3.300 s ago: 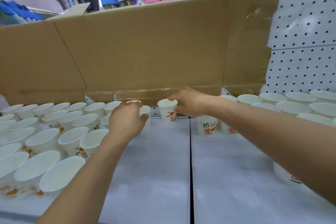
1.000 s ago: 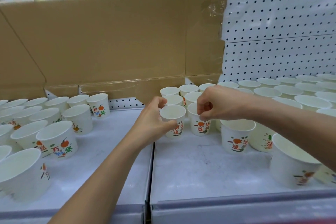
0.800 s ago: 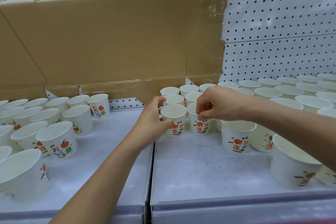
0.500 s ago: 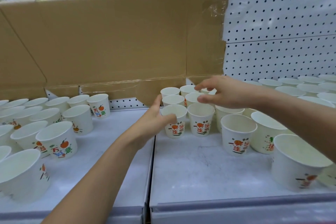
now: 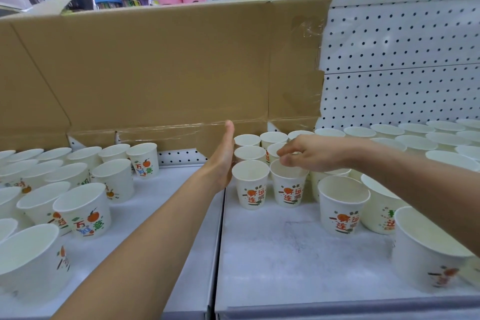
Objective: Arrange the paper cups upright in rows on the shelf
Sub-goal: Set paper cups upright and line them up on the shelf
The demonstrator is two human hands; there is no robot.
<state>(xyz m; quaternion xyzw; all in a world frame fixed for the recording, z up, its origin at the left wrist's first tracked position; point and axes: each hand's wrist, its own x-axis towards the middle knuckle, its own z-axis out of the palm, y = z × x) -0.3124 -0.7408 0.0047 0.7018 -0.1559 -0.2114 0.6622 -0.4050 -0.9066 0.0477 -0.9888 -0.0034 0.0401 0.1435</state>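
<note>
Toward the back edge of the shelf (image 5: 285, 254), about midway along it: small cups (image 5: 249, 154) stand upright in a tight block, three deep in the leftmost file, rims touching. Our left hand (image 5: 224, 154) stands on edge, fingers straight and together, flat against the left side of that file, like a fence. Our right hand (image 5: 314, 154) hangs over the second file, fingers (image 5: 285, 162) bent down, tips at the rim of the front cup (image 5: 288, 186); whether they pinch the rim we cannot tell. Toward the right edge, larger cups (image 5: 342, 205) stand loosely; another upright group (image 5: 83, 212) stands toward the left edge, well apart from the block. Behind it all, cardboard (image 5: 155, 73) lines the back.

Step in hand, as we judge it: squaring the block, not adding to it. Next move calls for a light sideways nudge of the front cup toward the fence, low on its wall, since empty paper cups likely tip easily. After that we expect the larger cups need aligning.
</note>
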